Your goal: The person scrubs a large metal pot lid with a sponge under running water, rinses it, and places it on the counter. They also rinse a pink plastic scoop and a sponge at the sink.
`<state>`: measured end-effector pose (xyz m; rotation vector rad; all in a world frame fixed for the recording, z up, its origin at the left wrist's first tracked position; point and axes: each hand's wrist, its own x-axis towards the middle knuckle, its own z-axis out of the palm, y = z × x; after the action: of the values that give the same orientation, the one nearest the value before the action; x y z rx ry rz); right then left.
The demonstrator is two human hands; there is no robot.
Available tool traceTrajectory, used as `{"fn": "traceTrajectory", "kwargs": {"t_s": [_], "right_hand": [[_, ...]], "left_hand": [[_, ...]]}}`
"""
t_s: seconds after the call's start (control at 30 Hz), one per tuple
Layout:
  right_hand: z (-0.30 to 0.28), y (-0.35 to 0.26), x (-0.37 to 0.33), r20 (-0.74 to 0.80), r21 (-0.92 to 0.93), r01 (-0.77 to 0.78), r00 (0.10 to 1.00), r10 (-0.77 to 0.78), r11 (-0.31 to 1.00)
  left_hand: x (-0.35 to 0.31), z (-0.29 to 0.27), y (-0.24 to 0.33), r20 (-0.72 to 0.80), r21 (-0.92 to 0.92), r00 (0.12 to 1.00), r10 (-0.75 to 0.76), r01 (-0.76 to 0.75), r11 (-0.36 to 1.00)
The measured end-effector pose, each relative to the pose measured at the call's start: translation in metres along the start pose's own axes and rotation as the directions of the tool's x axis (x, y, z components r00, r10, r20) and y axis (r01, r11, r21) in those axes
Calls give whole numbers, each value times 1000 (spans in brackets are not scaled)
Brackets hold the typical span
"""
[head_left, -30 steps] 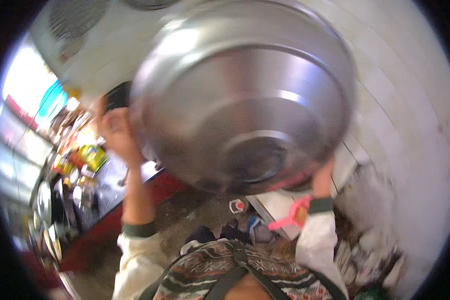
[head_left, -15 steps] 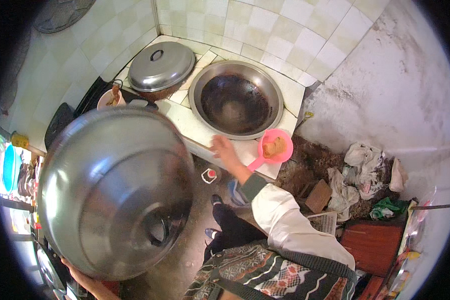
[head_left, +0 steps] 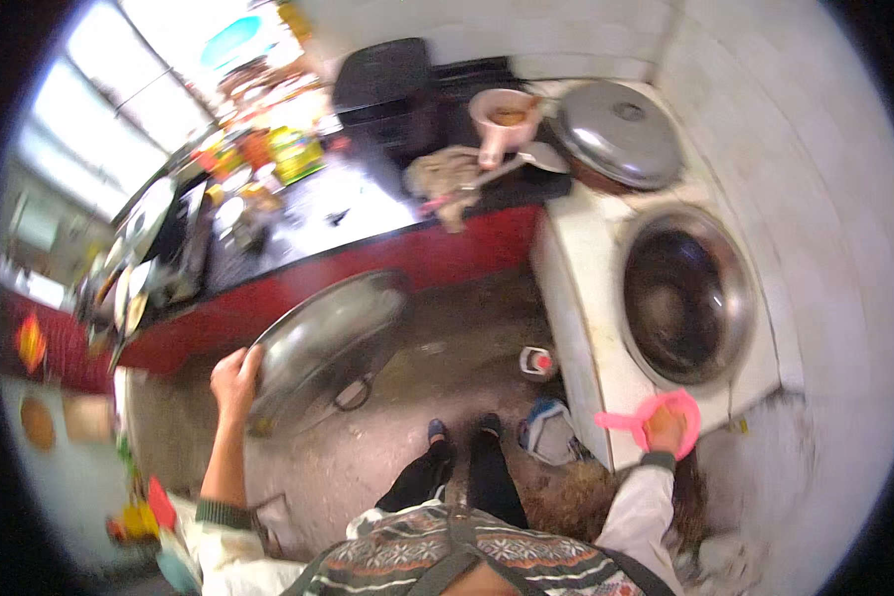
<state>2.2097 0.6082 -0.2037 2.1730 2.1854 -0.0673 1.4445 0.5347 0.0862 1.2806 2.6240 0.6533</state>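
My left hand [head_left: 236,382] is closed on the rim of a large domed metal lid [head_left: 328,323], held tilted above the floor. The lid's loop handle shows on its lower side. Over on the right, my right hand [head_left: 665,429] reaches into a pink dipper [head_left: 624,421] at the near end of the white tiled stove. A tan, sponge-like lump in the dipper is mostly covered by this hand, whose fingertips are hidden. Just beyond it, a wide metal wok [head_left: 687,296] with a dark inside is set into the stove.
Another metal lid [head_left: 621,134] covers a second pot behind the wok. A pale pink dipper [head_left: 505,119] and a crumpled cloth [head_left: 445,181] lie on the black counter [head_left: 368,194]. A white container with a red cap [head_left: 538,363] and a bag [head_left: 551,432] stand on the floor beside the stove.
The view has swung left. My left hand has turned the lid nearly edge-on, away from close in front. My right hand has gone from open beside the pink dipper to inside it.
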Motion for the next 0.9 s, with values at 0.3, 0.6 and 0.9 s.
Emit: {"fn": "traceTrajectory", "kwargs": {"t_s": [0.3, 0.6, 0.9], "right_hand": [[-21, 5, -3, -469, 853, 329, 823, 321, 405], [-140, -285, 112, 274, 843, -358, 928, -253, -401], [-154, -711, 47, 188, 719, -621, 606, -773, -312]], "left_hand": [[-71, -27, -148, -317, -83, 823, -471, 470, 879], [-197, -102, -341, -528, -513, 395, -752, 558, 652], [-312, -157, -482, -244, -964, 76, -967, -126, 234]]}}
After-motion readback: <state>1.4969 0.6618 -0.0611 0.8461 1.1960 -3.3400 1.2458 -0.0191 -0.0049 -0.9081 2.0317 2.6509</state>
